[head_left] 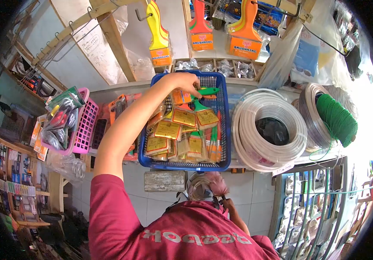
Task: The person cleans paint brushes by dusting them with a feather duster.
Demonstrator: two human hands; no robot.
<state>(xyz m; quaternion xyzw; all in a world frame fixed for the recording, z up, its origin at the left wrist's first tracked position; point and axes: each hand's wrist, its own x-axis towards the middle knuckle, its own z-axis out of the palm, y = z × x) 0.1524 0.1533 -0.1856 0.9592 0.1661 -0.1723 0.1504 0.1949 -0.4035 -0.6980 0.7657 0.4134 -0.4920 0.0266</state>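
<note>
My left hand [185, 82] reaches to the far end of a blue plastic basket [141, 149]. Its fingers are closed on a packaged paintbrush, whose green handle [208, 91] sticks out to the right. Below it the basket holds several more packaged paintbrushes [168, 130] with yellow labels, and some with green or orange handles. My right hand [227, 203] is low by my body, partly hidden by my maroon shirt. It is closed on the dark handle of what looks like a pink feather duster [217, 183].
Coils of pale hose [243, 134] and a green cord spool [335, 119] stand right of the basket. A pink basket [85, 125] of packaged goods is at left. Large paintbrushes [245, 32] hang above small compartments [225, 68]. A glass case [312, 208] stands at lower right.
</note>
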